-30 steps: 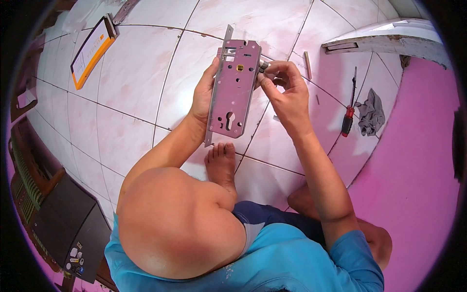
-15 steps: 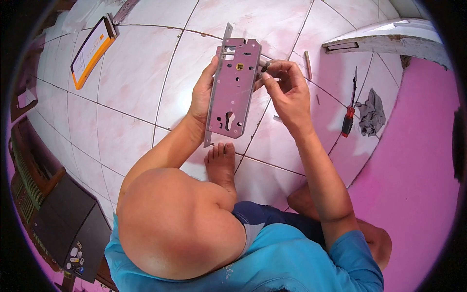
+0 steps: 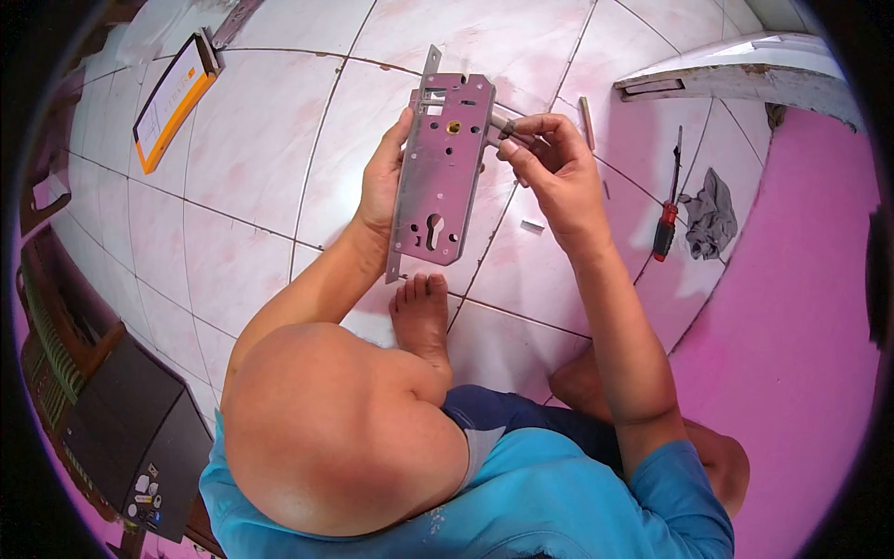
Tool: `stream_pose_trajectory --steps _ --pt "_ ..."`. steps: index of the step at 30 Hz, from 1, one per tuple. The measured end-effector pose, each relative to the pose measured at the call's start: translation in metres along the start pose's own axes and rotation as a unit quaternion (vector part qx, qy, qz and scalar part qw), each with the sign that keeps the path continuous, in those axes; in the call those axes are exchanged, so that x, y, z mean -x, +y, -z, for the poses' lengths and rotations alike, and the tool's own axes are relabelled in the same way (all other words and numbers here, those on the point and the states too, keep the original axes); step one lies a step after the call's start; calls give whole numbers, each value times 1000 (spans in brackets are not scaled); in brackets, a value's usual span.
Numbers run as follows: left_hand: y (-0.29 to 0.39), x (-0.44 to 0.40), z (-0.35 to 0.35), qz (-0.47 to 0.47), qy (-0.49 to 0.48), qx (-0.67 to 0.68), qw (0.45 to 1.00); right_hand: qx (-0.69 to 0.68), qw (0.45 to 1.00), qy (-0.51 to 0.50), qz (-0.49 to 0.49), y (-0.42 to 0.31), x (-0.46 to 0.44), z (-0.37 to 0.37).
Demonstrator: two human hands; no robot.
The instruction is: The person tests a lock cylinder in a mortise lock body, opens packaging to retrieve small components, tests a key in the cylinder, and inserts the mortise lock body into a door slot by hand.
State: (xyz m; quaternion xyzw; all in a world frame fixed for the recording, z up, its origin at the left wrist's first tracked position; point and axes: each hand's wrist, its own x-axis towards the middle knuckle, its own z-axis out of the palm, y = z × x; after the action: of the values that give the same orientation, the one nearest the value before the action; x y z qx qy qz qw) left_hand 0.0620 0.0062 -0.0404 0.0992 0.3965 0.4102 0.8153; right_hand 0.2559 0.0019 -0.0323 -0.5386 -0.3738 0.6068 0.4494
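A mortise lock case point(image 3: 442, 186) with a long faceplate stands tilted in front of me, its flat side facing up. My left hand point(image 3: 384, 182) is closed round its left edge, with the fingers hidden behind it. Beyond its right edge, a grey metal piece point(image 3: 504, 127) sticks out from behind; its full shape is hidden. My right hand point(image 3: 554, 172) pinches the outer end of that piece between thumb and fingers. A brass-coloured hub point(image 3: 453, 127) and a keyhole-shaped cutout show in the case.
On the tiled floor point(image 3: 251, 121) lie a screwdriver point(image 3: 668, 210), a grey cloth point(image 3: 711, 216), a thin strip point(image 3: 587, 123) and a small metal bit point(image 3: 532, 226). An orange-edged box point(image 3: 177, 102) is at upper left. A worn white panel point(image 3: 745, 82) lies upper right. Small parts rest on a black surface point(image 3: 121, 419).
The lock case has shifted slightly left in my left hand. More of the grey metal piece shows between the case and my right hand. The small metal bit on the floor is more exposed.
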Motion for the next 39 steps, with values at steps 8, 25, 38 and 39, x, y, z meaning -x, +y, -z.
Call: stream_pose_trajectory --steps 8,25,38,39 --pt "1 1 -8 -12 12 37 999 -71 996 -6 -55 -4 -1 3" --pt "4 3 -21 -17 -73 80 994 15 1000 -17 -14 -1 -1 5" --pt "-1 4 -22 25 -45 46 998 394 908 -99 101 -18 -7 20" --pt "-2 4 -21 24 -44 46 998 403 902 -125 96 -18 -8 22"
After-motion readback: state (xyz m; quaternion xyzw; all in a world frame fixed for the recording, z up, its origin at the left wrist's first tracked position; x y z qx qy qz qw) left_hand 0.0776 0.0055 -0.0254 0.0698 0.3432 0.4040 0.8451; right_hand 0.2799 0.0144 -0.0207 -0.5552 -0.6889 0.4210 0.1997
